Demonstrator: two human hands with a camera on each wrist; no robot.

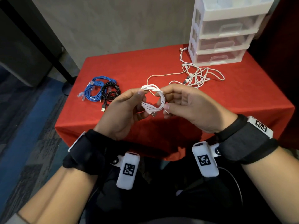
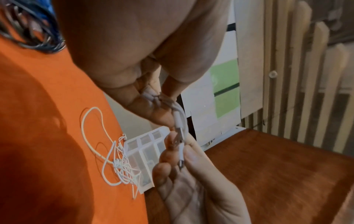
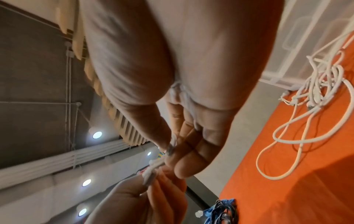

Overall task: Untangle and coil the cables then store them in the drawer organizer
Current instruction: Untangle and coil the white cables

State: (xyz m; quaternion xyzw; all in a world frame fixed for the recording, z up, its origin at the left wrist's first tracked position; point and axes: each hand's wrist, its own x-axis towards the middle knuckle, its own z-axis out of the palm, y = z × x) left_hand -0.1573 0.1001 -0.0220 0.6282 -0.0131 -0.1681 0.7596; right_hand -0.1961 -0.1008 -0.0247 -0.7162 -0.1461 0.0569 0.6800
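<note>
Your left hand [image 1: 123, 110] and right hand [image 1: 191, 107] hold one small white coil [image 1: 153, 98] between them, lifted above the near part of the red table [image 1: 137, 67] — the left pinches its upper left side with thumb and fingers curled round the loops, the right pinches its right side the same way. A USB plug [image 1: 153, 114] hangs from the bottom of the coil, between your two palms. In the left wrist view that plug end [image 2: 179, 136] runs down from your left fingers [image 2: 149, 109] into the right hand's fingertips, which close on the cable just below it. The right wrist view shows your right thumb and fingers pressed together on white strands, with the left hand meeting them from below. On the table, a white tangle [image 1: 196, 76] of loose cables lies just in front of the drawer unit [image 1: 224, 29] at the far right, one long loop trailing toward you. The drawer unit's clear drawers are all pushed in. Well to the left lie a blue coil [image 1: 95, 89] and a black coil [image 1: 110, 92], touching each other.
</note>
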